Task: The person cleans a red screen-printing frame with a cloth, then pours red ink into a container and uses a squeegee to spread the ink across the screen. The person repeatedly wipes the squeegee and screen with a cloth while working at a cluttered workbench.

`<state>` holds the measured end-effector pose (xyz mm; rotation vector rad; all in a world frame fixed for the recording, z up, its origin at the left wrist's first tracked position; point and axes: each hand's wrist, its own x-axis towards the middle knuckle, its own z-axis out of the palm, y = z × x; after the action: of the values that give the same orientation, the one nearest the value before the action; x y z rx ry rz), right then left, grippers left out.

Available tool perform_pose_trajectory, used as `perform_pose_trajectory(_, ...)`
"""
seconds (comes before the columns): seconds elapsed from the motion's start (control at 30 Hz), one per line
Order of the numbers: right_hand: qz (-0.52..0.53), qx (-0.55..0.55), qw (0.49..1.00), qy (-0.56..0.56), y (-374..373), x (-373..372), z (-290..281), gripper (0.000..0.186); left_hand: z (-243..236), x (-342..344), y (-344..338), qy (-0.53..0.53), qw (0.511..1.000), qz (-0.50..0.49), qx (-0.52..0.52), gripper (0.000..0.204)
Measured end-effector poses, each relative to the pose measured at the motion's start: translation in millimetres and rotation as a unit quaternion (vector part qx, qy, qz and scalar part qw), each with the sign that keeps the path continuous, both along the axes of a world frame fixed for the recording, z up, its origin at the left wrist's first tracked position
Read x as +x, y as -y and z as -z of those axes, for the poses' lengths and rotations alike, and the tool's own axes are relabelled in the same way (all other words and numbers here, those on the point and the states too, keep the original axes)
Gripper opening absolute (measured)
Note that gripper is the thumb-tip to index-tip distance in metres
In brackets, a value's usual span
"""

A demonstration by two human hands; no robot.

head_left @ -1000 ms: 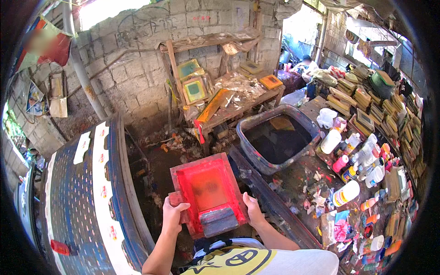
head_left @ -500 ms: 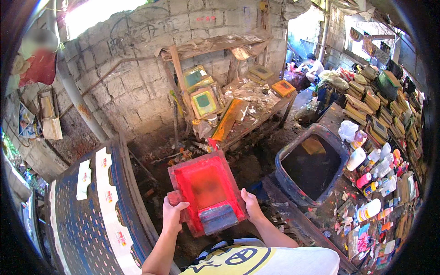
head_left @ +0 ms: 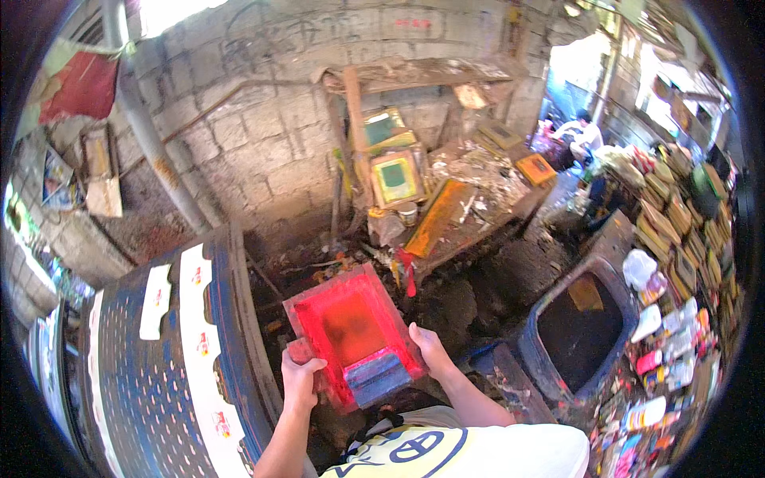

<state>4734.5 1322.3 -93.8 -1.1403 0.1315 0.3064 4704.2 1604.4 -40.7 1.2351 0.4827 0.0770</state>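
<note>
Head view, at my end: the left hand (head_left: 300, 376) and right hand (head_left: 431, 350) each have their grip clasped on a red-smeared frame (head_left: 355, 331), left of the dark tub (head_left: 529, 341). Farther left of the tub, white strips (head_left: 204, 354) cover part of a blue surface (head_left: 143, 402); bottles (head_left: 676, 344) crowd its right; beyond it stands a littered surface (head_left: 488, 177).

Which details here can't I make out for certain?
All in the head view:
- Most fingers of the left hand and right hand: hidden beneath the red-smeared frame.
- The frame's underside: faces away from the camera.
- The floor of the tub: lost in its dark contents.
- Labels on the bottles: too small and blurred.
- What the person at the back is handling: too small and blurred.
</note>
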Motion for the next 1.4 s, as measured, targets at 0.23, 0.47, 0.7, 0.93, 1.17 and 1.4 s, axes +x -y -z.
perform_pose_trajectory(0.23, -0.129, -0.026, 0.991, -0.002, -51.6, 96.8, -0.9, 0.05, 1.4, 4.4, -30.3, -0.008, 0.988, -0.156, -0.013, 0.057)
perform_pose_trajectory(0.47, -0.328, -0.033, 0.944, 0.028, -147.1, 149.3, 14.0, 0.045, 2.1, -39.3, -55.4, -0.008, 0.926, -0.376, 0.027, 0.063)
perform_pose_trajectory(0.7, -0.57, -0.003, 0.821, 0.0, -237.7, 134.5, 32.7, 0.061, 6.2, -114.8, -33.4, -0.071, 0.82, -0.568, 0.007, 0.066)
perform_pose_trajectory(0.93, -0.723, 0.041, 0.689, 0.004, -323.6, 65.5, 21.4, 0.062, 0.1, -183.4, 0.9, -0.057, 0.689, -0.723, 0.003, 0.067)
perform_pose_trajectory(1.17, -0.807, 0.038, 0.59, 0.021, -396.9, -13.4, 10.8, 0.063, -2.6, -253.7, 1.5, -0.045, 0.591, -0.805, -0.008, 0.063)
perform_pose_trajectory(1.4, -0.812, -0.01, 0.574, 0.105, -531.8, -134.3, 25.7, 0.046, -4.7, -367.2, -37.9, 0.009, 0.564, -0.826, -0.003, 0.053)
